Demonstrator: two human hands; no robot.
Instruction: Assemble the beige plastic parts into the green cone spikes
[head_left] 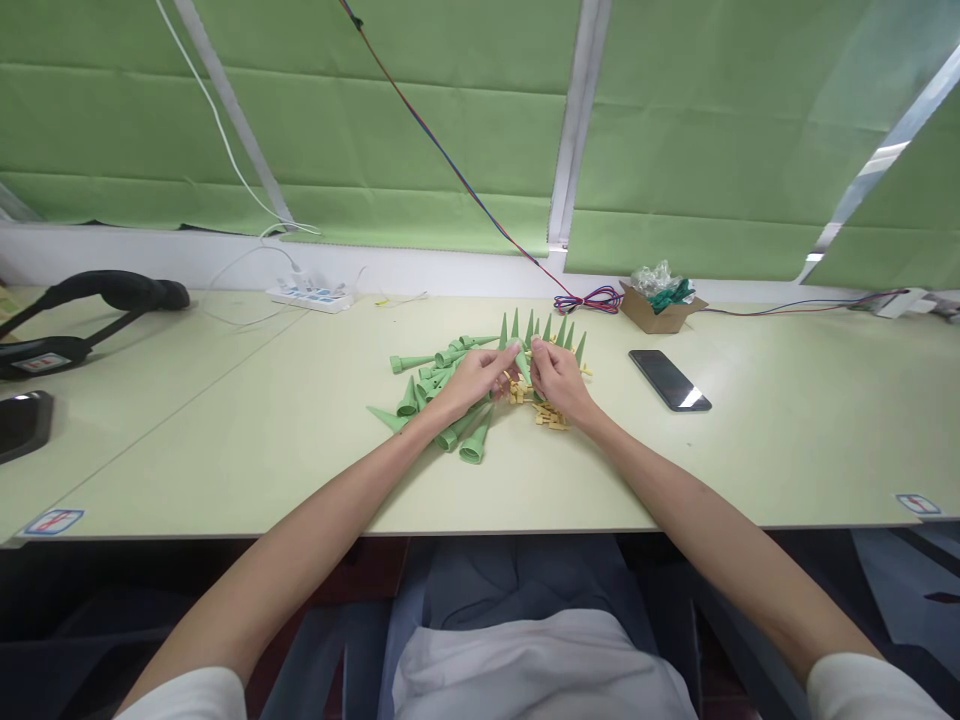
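Observation:
My left hand pinches a green plastic cone, its narrow end angled downward between my hands. Close beside it, my right hand is closed, thumb against the curled fingers; what it grips is hidden. Under and left of my left hand lies a loose pile of hollow green cones, several with their open ends showing. Behind my hands stands a row of upright green cones, points up. Small yellow plastic pieces lie below and between my hands, partly covered by them.
A black phone lies to the right. Behind it are a small cardboard box with plastic wrap and a coiled red-blue cable. A white power strip and a black headset-like band are at the left.

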